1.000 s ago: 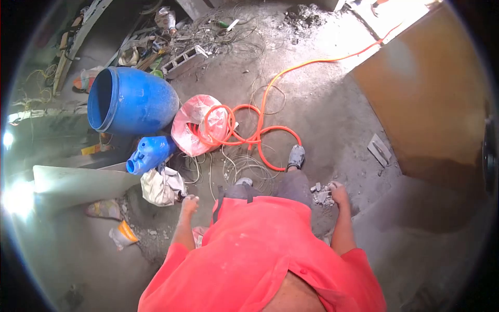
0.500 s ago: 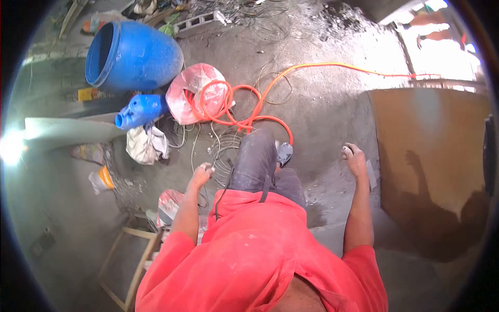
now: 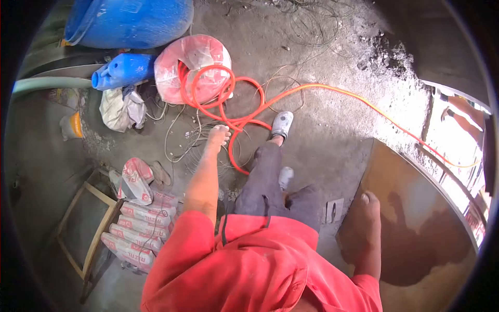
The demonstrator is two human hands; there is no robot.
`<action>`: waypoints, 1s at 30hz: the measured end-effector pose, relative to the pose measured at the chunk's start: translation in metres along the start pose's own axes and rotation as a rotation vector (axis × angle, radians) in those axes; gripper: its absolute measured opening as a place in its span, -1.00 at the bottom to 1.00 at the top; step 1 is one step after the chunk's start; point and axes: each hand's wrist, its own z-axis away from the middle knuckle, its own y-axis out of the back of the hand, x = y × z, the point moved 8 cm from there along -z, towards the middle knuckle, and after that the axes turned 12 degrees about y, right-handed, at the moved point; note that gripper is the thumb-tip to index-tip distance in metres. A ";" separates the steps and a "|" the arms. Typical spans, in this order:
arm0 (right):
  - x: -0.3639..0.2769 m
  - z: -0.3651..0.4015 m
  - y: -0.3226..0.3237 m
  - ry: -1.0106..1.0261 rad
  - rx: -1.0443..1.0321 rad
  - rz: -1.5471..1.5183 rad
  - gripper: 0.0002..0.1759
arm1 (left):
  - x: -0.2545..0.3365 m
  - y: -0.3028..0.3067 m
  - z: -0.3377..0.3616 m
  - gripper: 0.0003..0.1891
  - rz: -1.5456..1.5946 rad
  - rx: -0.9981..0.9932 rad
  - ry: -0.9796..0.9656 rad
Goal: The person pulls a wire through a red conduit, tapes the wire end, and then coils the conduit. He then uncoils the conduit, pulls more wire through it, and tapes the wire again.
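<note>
My left hand (image 3: 219, 135) hangs over the floor near the orange hose (image 3: 244, 121), its fingers curled in and nothing visible in them. Under that hand lie loops of thin wire (image 3: 200, 148). My right hand (image 3: 369, 204) is low on the right, above the brown board (image 3: 410, 208), on which my shadow falls. Its thumb side shows, but most of its fingers are hidden. The hose is coiled partly on a red and white plastic sack (image 3: 210, 49) and runs off to the right.
A blue barrel (image 3: 135, 23), blue jug (image 3: 122, 71) and pale sack (image 3: 120, 109) are at upper left. Stacked bags (image 3: 138, 234) and a wooden frame (image 3: 99, 223) stand lower left. At the right opening, what looks like another person's arm (image 3: 465, 112) shows.
The view has shifted, bringing the stacked bags and both my shoes into sight. My left hand has moved forward and right towards the hose; my right hand sits lower, over the board.
</note>
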 end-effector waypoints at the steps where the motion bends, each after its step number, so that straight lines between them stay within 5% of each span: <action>1: 0.023 0.001 -0.008 0.021 -0.070 0.056 -0.67 | -0.005 -0.013 -0.031 -0.70 -0.078 0.030 -0.017; 2: 0.061 0.002 -0.020 0.044 -0.138 0.112 -0.68 | -0.008 -0.025 -0.061 -0.70 -0.076 0.022 0.000; 4: 0.135 0.011 -0.041 -0.024 -0.219 0.054 -0.71 | 0.028 -0.059 -0.099 -0.67 -0.901 0.331 -0.576; 8: 0.148 0.020 -0.051 -0.199 -0.256 0.012 -0.71 | 0.039 -0.091 -0.245 -0.73 -1.056 0.415 -0.561; 10: 0.225 0.051 -0.059 -0.375 -0.239 -0.078 -0.70 | 0.055 -0.098 -0.269 -0.71 -0.932 0.513 -0.470; 13: 0.206 0.056 -0.058 -0.473 -0.347 -0.060 -0.69 | 0.062 -0.108 -0.287 -0.61 -0.739 0.597 -0.374; 16: 0.226 0.061 -0.052 -0.293 -0.432 0.087 -0.66 | 0.027 -0.133 -0.332 -0.59 -0.795 0.368 -0.418; 17: 0.229 0.059 -0.047 -0.304 -0.434 0.096 -0.66 | 0.008 -0.150 -0.343 -0.57 -0.815 0.103 -0.286; 21: 0.205 0.006 -0.043 -0.336 -0.403 0.084 -0.62 | 0.000 -0.186 -0.273 -0.59 -0.987 0.139 -0.376; 25: 0.146 -0.059 -0.029 -0.306 -0.276 -0.006 -0.57 | 0.055 -0.171 -0.167 -0.62 -0.840 0.274 -0.550; 30: -0.009 -0.124 0.010 -0.005 -0.260 0.064 -0.53 | 0.134 -0.125 -0.006 -0.65 -0.937 0.360 -0.567</action>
